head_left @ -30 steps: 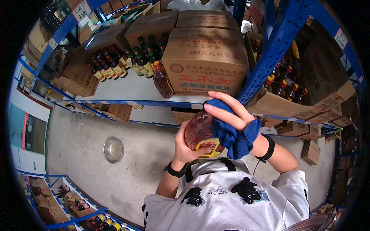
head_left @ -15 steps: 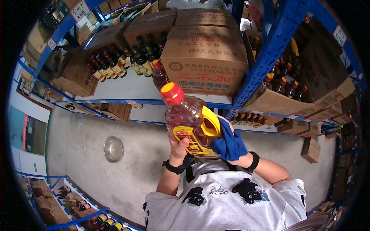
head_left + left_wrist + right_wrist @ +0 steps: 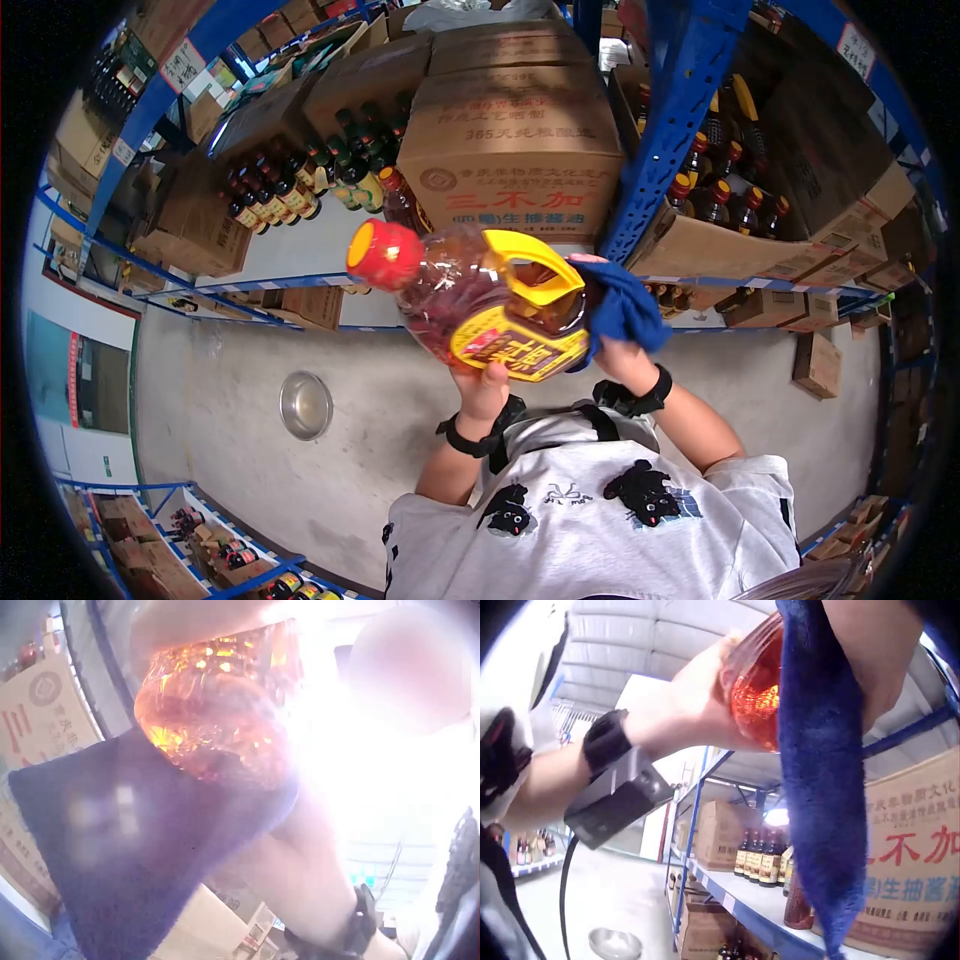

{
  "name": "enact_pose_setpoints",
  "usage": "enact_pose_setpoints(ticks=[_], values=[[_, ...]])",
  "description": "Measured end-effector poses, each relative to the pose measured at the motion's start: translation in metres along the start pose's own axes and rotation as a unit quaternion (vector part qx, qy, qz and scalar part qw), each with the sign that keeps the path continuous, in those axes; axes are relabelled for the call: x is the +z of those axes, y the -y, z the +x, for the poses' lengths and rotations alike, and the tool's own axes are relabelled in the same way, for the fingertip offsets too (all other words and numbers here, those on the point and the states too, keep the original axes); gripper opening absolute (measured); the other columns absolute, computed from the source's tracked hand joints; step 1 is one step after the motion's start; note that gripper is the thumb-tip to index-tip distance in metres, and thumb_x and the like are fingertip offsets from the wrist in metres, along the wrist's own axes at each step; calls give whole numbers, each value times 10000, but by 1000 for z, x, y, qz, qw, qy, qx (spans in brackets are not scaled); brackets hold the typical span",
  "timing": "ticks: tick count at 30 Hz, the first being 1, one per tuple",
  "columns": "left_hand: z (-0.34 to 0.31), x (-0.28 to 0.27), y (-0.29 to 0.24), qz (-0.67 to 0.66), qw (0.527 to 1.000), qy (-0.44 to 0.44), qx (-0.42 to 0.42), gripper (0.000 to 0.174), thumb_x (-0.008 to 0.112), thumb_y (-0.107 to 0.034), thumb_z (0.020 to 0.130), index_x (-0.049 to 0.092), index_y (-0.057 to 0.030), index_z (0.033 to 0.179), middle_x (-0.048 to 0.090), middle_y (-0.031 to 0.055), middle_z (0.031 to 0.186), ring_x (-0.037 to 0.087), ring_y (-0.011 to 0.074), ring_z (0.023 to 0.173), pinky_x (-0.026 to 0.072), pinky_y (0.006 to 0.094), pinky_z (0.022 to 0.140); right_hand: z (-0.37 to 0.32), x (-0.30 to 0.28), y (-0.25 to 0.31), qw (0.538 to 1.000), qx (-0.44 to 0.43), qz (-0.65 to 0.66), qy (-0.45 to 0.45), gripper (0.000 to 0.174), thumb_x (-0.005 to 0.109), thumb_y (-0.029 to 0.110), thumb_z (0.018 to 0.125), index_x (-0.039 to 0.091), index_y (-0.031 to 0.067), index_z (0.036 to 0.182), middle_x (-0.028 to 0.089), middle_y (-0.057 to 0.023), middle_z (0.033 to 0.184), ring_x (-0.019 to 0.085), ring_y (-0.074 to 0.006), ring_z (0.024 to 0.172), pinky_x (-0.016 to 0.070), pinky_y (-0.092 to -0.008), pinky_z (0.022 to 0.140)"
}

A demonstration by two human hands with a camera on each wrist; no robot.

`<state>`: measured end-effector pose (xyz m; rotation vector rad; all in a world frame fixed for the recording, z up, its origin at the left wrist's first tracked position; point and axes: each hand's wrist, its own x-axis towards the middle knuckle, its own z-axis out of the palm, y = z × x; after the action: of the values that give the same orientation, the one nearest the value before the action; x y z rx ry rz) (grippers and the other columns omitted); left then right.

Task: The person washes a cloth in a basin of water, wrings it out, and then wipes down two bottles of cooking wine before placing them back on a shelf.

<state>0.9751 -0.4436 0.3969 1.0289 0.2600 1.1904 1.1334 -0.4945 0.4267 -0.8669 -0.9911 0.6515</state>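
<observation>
A large plastic bottle (image 3: 440,305) of reddish-amber liquid has a red-and-yellow cap, a yellow handle and a yellow label. It is tilted in front of the chest, cap toward the left. My left hand (image 3: 484,394) grips it from below, the thumb on the label. At the base end, my right hand (image 3: 626,364) holds a blue cloth (image 3: 630,308) against the bottle. The cloth covers most of the right fingers. In the left wrist view the cloth (image 3: 135,840) lies right under the bottle's base (image 3: 217,727). The right wrist view shows it hanging down beside the bottle (image 3: 759,705).
Behind the bottle, a blue-framed shelf holds a big carton (image 3: 510,150), a smaller bottle (image 3: 402,200) and several sauce bottles (image 3: 270,195). To the right stands an open carton (image 3: 720,245) of bottles. A metal basin (image 3: 306,405) sits on the floor at left.
The bottle has turned from base-up behind the cloth to label up, then tipped further, its cap swinging left. The right hand with the cloth has moved from its upper side to the base end.
</observation>
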Motion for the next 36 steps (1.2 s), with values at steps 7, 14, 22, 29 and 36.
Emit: enact_pose_setpoints(ticks=[7, 14, 22, 29, 36], values=[[1, -1, -28, 92, 973, 202, -66, 723, 711, -242, 711, 312, -6, 1265, 452, 94, 1216, 420, 196, 1137, 308, 348, 976, -6, -24, 3, 957, 201, 209, -24, 410, 443, 271, 869, 419, 5, 1180, 489, -90, 1169, 486, -183, 1054, 376, -302, 931], [-15, -28, -4, -38, 982, 163, -94, 727, 644, -382, 742, 281, -89, 1300, 388, 81, 1291, 371, 206, 1184, 261, 360, 1012, 12, 3, 38, 979, -9, -203, 11, 345, 594, 54, 712, 534, -14, 1045, 570, -113, 995, 552, -209, 882, 431, -292, 808], [22, 15, -19, -69, 994, 78, -28, 875, 600, -567, 692, 229, -69, 1308, 350, 100, 1293, 350, 233, 1184, 249, 390, 1020, -7, 53, 49, 855, -127, -492, 100, 682, 605, 268, 685, 354, 5, 1262, 295, -176, 1342, 244, -415, 1235, 203, -524, 985], [25, 11, -24, -130, 991, 38, -16, 918, 577, -621, 665, 229, -63, 1305, 354, 99, 1284, 345, 230, 1184, 244, 395, 1023, 30, 65, 74, 834, -184, -448, 265, 612, 535, 278, 721, 374, 46, 1265, 271, -153, 1367, 205, -424, 1254, 217, -491, 998], [47, 0, -26, -160, 986, 36, 20, 1025, 496, -746, 584, 233, -63, 1301, 367, 100, 1261, 346, 234, 1173, 230, 410, 1030, -13, 32, 65, 734, -241, -536, 341, 479, 469, 273, 774, 430, 193, 1245, 368, 61, 1329, 309, -206, 1249, 210, -382, 1013]])
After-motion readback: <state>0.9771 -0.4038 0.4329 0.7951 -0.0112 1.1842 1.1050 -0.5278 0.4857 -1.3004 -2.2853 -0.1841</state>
